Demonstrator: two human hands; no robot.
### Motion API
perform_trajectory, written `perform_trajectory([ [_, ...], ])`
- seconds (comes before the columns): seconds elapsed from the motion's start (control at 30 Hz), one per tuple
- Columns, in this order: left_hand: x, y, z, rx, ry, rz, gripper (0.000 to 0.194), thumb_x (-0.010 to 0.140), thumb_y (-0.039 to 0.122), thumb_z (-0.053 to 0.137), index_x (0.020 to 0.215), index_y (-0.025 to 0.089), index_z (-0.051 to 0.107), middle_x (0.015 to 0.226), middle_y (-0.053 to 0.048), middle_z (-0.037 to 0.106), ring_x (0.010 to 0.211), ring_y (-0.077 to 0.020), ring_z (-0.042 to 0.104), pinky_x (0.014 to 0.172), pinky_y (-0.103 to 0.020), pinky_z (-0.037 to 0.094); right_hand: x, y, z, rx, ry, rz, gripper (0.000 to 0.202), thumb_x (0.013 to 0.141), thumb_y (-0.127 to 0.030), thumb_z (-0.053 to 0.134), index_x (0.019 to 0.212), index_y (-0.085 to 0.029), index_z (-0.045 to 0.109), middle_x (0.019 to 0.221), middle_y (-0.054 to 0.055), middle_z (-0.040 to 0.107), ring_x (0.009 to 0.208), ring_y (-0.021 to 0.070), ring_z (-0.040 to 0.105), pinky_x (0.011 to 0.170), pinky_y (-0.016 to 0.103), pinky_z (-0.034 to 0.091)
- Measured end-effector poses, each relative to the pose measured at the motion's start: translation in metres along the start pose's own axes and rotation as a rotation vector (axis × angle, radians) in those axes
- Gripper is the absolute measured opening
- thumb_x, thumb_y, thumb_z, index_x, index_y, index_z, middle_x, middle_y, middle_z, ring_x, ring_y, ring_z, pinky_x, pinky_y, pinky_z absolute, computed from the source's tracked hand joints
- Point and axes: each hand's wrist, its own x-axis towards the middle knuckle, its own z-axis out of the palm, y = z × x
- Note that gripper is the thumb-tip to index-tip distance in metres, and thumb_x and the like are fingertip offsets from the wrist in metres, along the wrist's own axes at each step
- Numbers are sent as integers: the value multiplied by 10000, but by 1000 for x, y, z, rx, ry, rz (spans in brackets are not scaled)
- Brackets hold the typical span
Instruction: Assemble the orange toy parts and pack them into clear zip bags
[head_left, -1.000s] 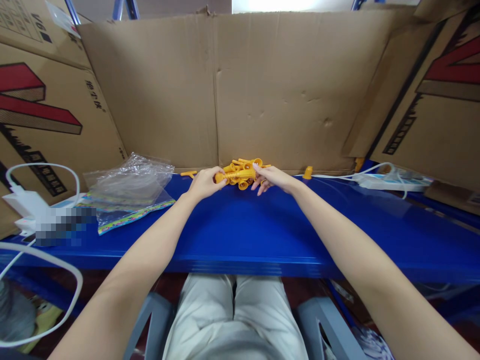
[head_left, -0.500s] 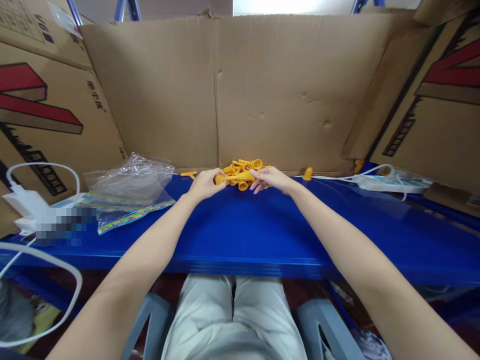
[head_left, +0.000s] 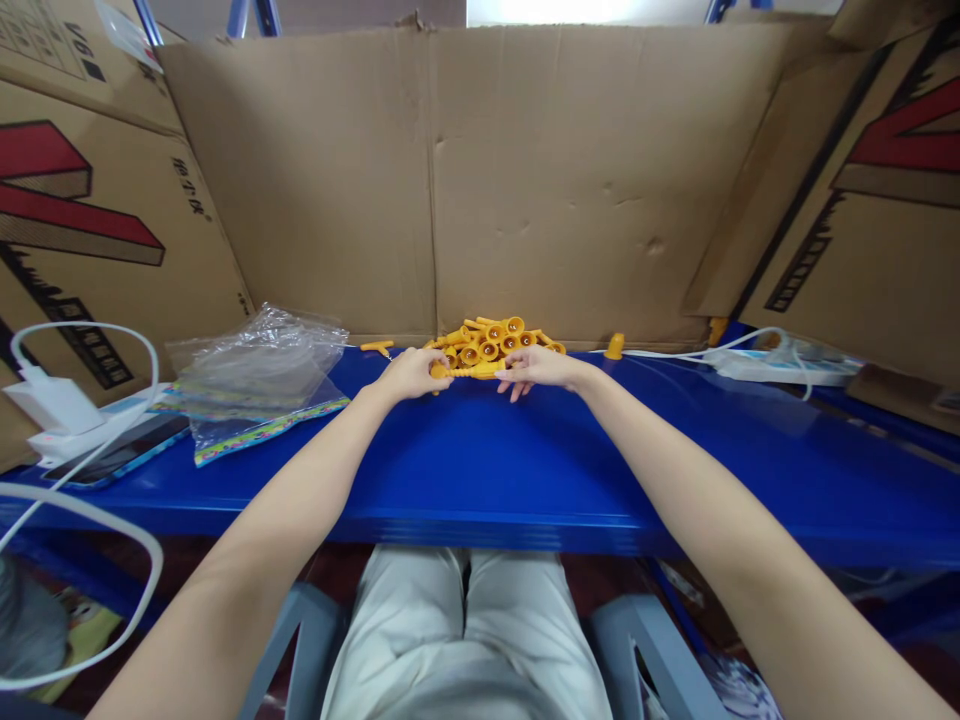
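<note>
Between my two hands, low over the blue table (head_left: 495,450), lies a long yellow plastic piece (head_left: 486,370), roughly level. It has a rounded left end and a thicker right part; its exact kind is not clear. My left hand (head_left: 409,374) pinches the rounded end with thumb and fingers. The thumb and index finger of my right hand (head_left: 538,368) close on the other end, its lower fingers hanging loose. Just behind the held piece rests a pile of yellow cup-ended plastic pieces (head_left: 488,351), their open cups mostly facing me.
A yellow T-shaped piece (head_left: 377,346) lies left of the pile, a small yellow cup (head_left: 615,347) right of it. Clear plastic bags (head_left: 262,375), a phone (head_left: 124,452) and a white charger (head_left: 56,410) are at left. A power strip (head_left: 787,370) lies right. Cardboard (head_left: 570,190) walls the back.
Both hands have lowered slightly and come nearer me with the yellow piece, and more of the pile shows behind it. The right hand has shifted a little down.
</note>
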Motion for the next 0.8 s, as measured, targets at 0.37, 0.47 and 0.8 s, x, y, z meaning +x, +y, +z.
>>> perform_trajectory([
  [0.37, 1, -2, 1, -50, -66, -14, 325, 649, 494, 695, 748, 187, 654, 513, 34, 577, 493, -118, 495, 507, -234, 302, 4, 6, 3, 27, -44, 56, 331, 865, -438, 604, 873, -107, 608, 847, 129, 734, 585, 124, 677, 516, 188, 500],
  [0.47, 1, -2, 1, -51, -66, -31, 360, 650, 519, 692, 774, 184, 651, 519, 33, 561, 499, -123, 488, 509, -239, 293, 6, 9, 3, 57, -38, 58, 331, 868, -445, 599, 899, -116, 601, 876, 124, 732, 597, 120, 679, 508, 179, 498],
  [0.8, 1, -2, 1, -59, -43, -16, 403, 663, 556, 673, 790, 175, 644, 575, 16, 555, 568, -144, 503, 554, -256, 305, 5, 10, 4, 68, -7, 41, 501, 810, -280, 698, 1234, -139, 474, 877, 83, 734, 625, 119, 683, 544, 183, 519],
])
